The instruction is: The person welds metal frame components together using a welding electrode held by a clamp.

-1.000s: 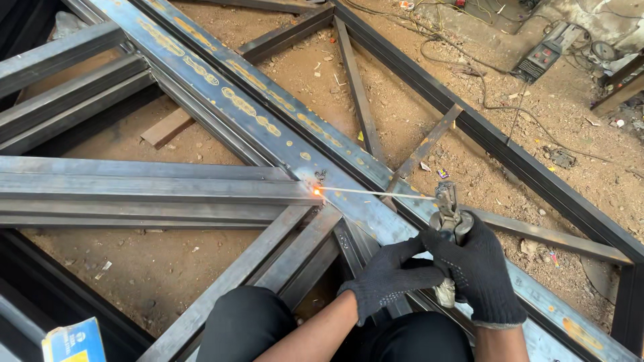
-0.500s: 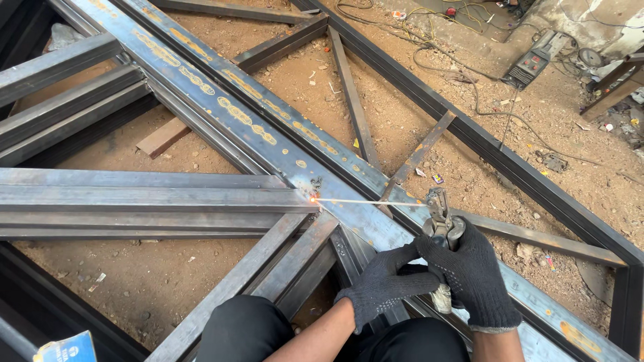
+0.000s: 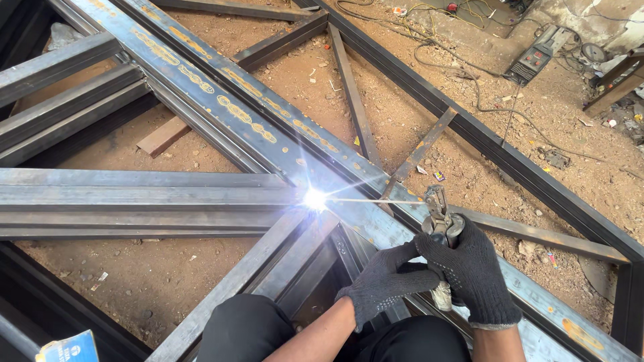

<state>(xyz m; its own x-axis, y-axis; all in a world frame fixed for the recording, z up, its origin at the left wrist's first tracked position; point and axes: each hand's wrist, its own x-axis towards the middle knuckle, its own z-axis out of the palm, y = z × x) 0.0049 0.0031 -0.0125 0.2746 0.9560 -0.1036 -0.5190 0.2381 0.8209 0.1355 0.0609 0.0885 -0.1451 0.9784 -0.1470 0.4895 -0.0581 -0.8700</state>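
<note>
Right hand [image 3: 477,271] in a dark knit glove has its fingers clenched around the electrode holder [image 3: 439,224], and the gloved left hand [image 3: 384,281] grips it from below too. The welding rod [image 3: 376,200] runs out to a bright arc [image 3: 314,198] on the steel frame [image 3: 201,74] joint, lying over the dirt floor [image 3: 416,100].

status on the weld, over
Right hand and left hand both grip electrode holder. Rod tip arcing at frame joint. Nothing in the way.

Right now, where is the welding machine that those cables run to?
In the head view, the grey welding machine sits on the sandy ground at the upper right, beyond the steel frame, far from both gloved hands.
</note>
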